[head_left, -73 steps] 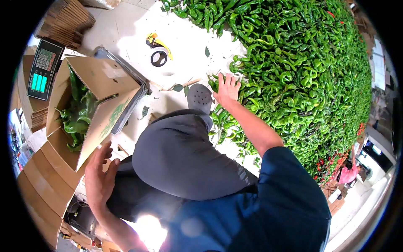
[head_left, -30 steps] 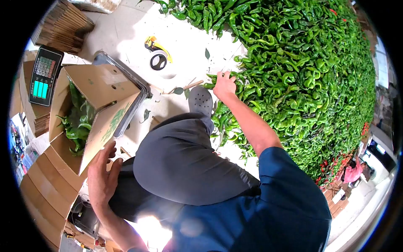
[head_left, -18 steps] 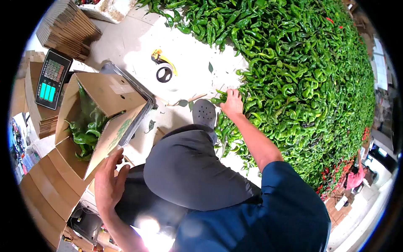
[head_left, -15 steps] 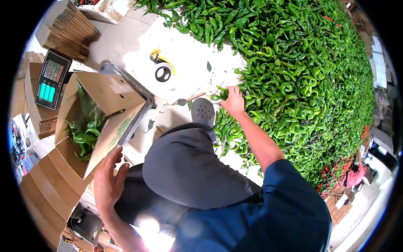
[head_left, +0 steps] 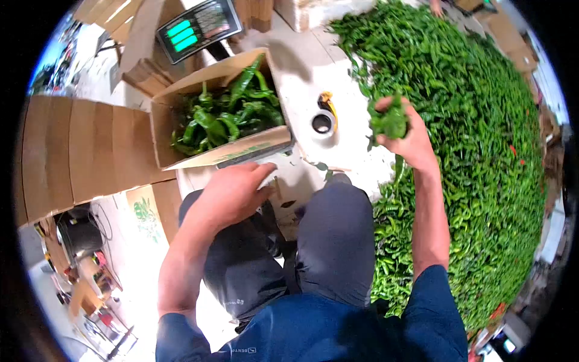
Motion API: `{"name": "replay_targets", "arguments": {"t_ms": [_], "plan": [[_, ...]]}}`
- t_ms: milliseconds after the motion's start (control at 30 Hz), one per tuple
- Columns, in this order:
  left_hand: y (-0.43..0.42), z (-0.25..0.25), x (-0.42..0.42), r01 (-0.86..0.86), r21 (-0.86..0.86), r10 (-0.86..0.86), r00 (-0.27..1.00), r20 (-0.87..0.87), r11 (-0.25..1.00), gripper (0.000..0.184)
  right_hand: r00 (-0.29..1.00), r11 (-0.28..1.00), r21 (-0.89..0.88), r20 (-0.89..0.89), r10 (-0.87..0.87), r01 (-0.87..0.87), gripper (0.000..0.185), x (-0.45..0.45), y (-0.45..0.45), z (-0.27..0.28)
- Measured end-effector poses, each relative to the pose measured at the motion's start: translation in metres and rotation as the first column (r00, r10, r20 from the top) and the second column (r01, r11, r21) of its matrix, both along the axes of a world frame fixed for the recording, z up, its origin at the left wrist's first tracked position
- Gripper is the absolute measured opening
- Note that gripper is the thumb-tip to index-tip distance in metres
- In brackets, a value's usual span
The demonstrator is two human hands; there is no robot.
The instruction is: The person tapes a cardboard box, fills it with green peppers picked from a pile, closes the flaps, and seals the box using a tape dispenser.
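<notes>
My right hand is closed around a small bunch of green peppers, held up at the edge of a large pile of green peppers. My left hand holds nothing, with fingers apart, just in front of a cardboard box. Long green peppers partly fill the box, which stands with its top open. I cannot tell whether the left fingertips touch the box's near side.
A scale display with green-lit panels stands behind the box. On the floor lie a tape roll and a yellow-and-black tape dispenser. Stacked flat cardboard stands at the left. A white foam box is at the back.
My right hand has lifted from the pile with a bunch of green peppers. The view has turned left toward the box. My left hand now appears in front of the box.
</notes>
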State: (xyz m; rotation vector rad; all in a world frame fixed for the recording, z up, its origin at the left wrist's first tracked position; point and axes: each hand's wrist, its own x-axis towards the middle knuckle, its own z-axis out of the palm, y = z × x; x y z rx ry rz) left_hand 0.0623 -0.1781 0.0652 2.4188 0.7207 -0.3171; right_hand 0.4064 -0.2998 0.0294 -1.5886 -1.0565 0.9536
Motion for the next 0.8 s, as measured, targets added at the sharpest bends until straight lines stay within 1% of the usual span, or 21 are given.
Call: {"name": "replay_targets", "arguments": {"t_ms": [33,67,100,133,200,233,267,300,333,400,500,600,633,667,700,733,767,800], "plan": [[0.0,-0.001,0.0,0.0,-0.003,0.0,1.0,0.016,1.0,0.043,0.99,0.992,0.028,0.063,0.124,-0.126,0.063,-0.014,0.029,0.023],[-0.001,-0.002,-0.002,-0.001,-0.006,0.001,1.0,0.031,1.0,0.043,0.939,0.954,0.106,0.239,0.248,-0.279,0.064,-0.027,0.058,0.036],[-0.002,-0.004,-0.003,-0.003,-0.012,0.003,0.999,0.044,1.0,0.042,0.924,0.929,0.1,0.186,0.333,-0.355,0.067,-0.046,0.085,0.052],[-0.002,-0.004,-0.003,0.003,-0.006,-0.002,0.999,0.039,1.0,0.042,0.887,0.901,0.105,0.256,0.385,-0.422,0.067,-0.069,0.108,0.074],[-0.002,-0.007,-0.006,0.01,-0.001,-0.01,1.0,0.023,1.0,0.041,0.751,0.805,0.04,0.39,0.533,-0.592,0.067,-0.105,0.155,0.095],[-0.004,-0.018,-0.015,-0.001,0.01,-0.002,0.97,0.244,1.0,0.04,0.662,0.745,0.043,0.496,0.562,-0.665,0.067,-0.121,0.177,0.093],[-0.004,-0.016,-0.016,0.006,0.013,-0.008,0.985,0.173,1.0,0.04,0.564,0.683,0.035,0.596,0.572,-0.729,0.066,-0.136,0.197,0.089],[-0.003,-0.012,-0.009,0.013,0.014,-0.015,0.995,0.101,1.0,0.041,0.447,0.643,-0.027,0.697,0.561,-0.765,0.067,-0.152,0.212,0.088],[-0.003,-0.009,-0.006,0.024,0.013,-0.024,0.999,0.03,1.0,0.041,0.377,0.632,-0.114,0.717,0.586,-0.766,0.066,-0.172,0.223,0.088],[-0.002,-0.009,-0.008,0.046,0.027,-0.047,0.997,0.064,0.999,0.04,0.346,0.588,-0.105,0.721,0.601,-0.802,0.065,-0.2,0.241,0.07],[-0.002,-0.012,-0.014,0.043,0.025,-0.045,0.994,0.097,0.999,0.039,0.335,0.633,-0.122,0.764,0.552,-0.765,0.059,-0.217,0.246,0.051],[-0.002,-0.013,-0.022,0.035,0.044,-0.041,0.989,0.142,0.998,0.038,0.553,0.741,0.071,0.713,0.431,-0.668,0.05,-0.189,0.224,0.036],[-0.002,-0.012,-0.026,0.031,0.052,-0.039,0.986,0.161,0.998,0.037,0.729,0.841,0.098,0.558,0.396,-0.532,0.046,-0.172,0.206,0.032],[-0.002,-0.012,-0.029,0.029,0.059,-0.039,0.983,0.181,0.998,0.037,0.867,0.921,0.09,0.382,0.32,-0.379,0.042,-0.15,0.182,0.027],[-0.003,-0.012,-0.032,0.014,0.053,-0.023,0.983,0.183,0.998,0.036,0.907,0.954,0.151,0.377,0.187,-0.259,0.038,-0.122,0.157,0.015],[-0.003,-0.01,-0.034,0.001,0.046,-0.01,0.983,0.185,0.999,0.035,0.974,0.988,0.14,0.225,0.031,-0.064,0.037,-0.092,0.129,-0.006],[-0.004,-0.01,-0.036,-0.008,0.04,0.001,0.983,0.186,0.999,0.034,0.955,0.992,0.073,0.271,-0.122,0.106,0.04,-0.067,0.098,-0.024],[-0.004,-0.011,-0.037,-0.001,0.045,-0.007,0.983,0.185,0.999,0.034,0.895,0.982,-0.027,0.416,-0.161,0.189,0.044,-0.036,0.064,-0.057]]}}
